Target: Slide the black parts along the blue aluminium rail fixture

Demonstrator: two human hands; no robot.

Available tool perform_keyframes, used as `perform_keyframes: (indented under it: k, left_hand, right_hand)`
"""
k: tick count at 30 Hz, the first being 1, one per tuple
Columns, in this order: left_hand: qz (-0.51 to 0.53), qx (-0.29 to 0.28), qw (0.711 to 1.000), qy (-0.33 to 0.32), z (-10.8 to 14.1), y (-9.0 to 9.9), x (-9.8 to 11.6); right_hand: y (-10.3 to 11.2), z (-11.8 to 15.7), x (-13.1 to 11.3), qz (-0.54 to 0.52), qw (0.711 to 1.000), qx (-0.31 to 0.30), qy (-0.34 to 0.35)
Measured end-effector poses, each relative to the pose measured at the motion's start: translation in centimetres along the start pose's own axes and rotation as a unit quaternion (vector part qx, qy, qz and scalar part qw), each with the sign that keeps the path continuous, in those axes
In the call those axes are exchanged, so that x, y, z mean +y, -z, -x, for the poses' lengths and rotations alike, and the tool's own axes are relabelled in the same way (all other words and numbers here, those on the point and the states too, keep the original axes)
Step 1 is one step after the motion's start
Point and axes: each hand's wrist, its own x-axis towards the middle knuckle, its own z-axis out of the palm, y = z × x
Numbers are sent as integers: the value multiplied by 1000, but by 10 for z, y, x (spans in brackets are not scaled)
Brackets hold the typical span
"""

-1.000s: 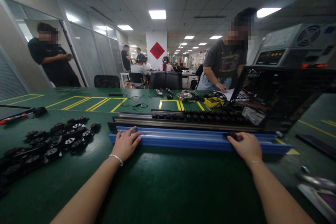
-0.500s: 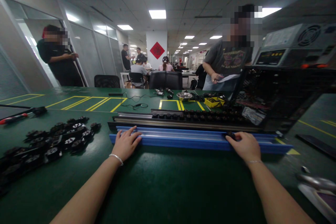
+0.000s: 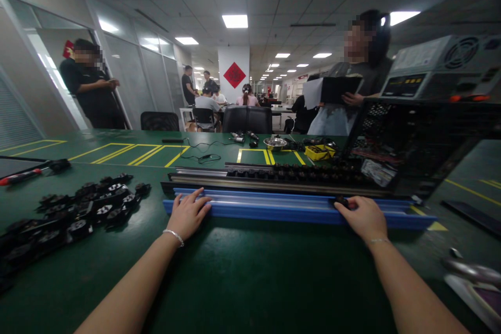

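A long blue rail (image 3: 274, 210) lies across the green table in front of me. My left hand (image 3: 190, 212) rests on its left end with the fingers spread. Near the right part of the rail, my right hand (image 3: 364, 216) pinches a small black part (image 3: 340, 201) over the channel. Behind the blue rail lies a dark rail with a metallic strip (image 3: 258, 182), and a row of black parts (image 3: 282, 172) sits behind that.
Many black parts (image 3: 104, 209) lie at the left, near a red screwdriver (image 3: 21, 176). An open computer case (image 3: 422, 141) stands at the right. Farther back are a metal bowl (image 3: 275, 143) and a yellow box (image 3: 320, 152). A person (image 3: 364, 73) stands behind the table.
My right hand has shifted slightly left with the black part. My left hand has not moved. The person at the back right has turned and now holds up a dark folder.
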Motion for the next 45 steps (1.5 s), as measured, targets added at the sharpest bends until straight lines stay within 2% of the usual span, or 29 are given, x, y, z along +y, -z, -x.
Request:
perform_keyframes:
  k: [18, 45]
  left_hand:
    - [5, -2, 1000, -2, 1, 2, 1]
    - [2, 2, 1000, -3, 0, 1, 1]
  right_hand:
    - [1, 2, -10, 0, 1000, 5, 27]
    - [0, 1, -15, -9, 999, -26, 34]
